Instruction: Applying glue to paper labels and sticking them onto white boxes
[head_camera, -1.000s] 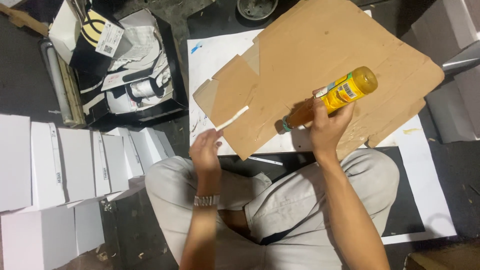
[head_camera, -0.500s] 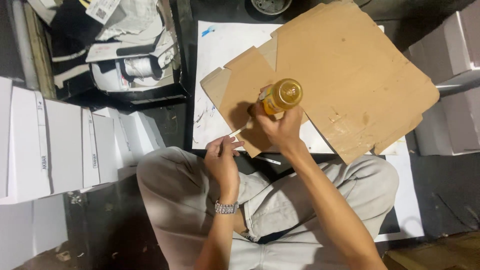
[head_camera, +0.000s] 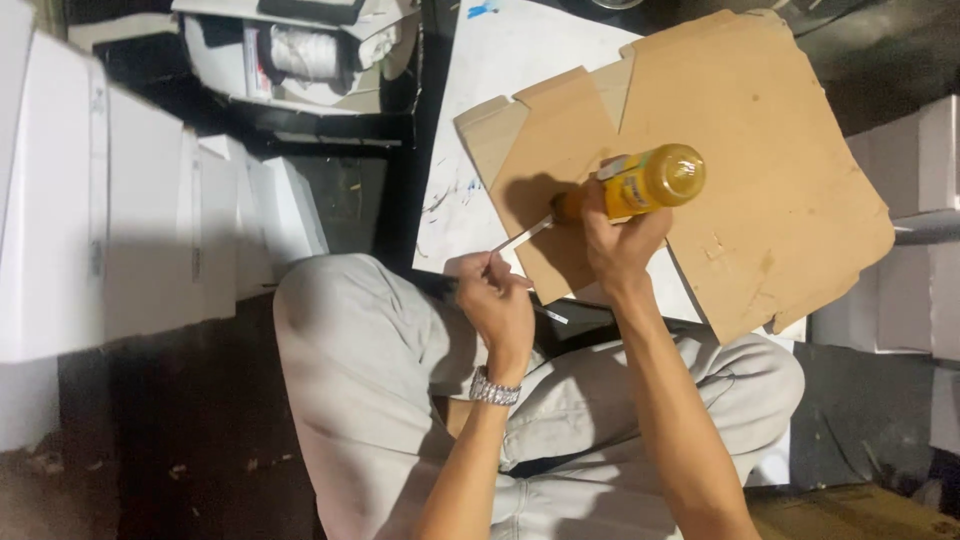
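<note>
The glue bottle (head_camera: 650, 182) has swung from lying across the cardboard sheet (head_camera: 760, 150) to tipped nozzle-down at the end of a thin white strip (head_camera: 520, 236), so gluing looks under way. The right hand (head_camera: 618, 240) is clenched round the bottle; the left hand (head_camera: 495, 300) pinches the strip's near end above the lap.

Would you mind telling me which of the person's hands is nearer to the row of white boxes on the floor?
Left. The left hand, holding a thin white stick, is over the lap on the side of the white boxes. The right hand grips the yellow glue bottle above the brown cardboard sheet, farther away.
</note>
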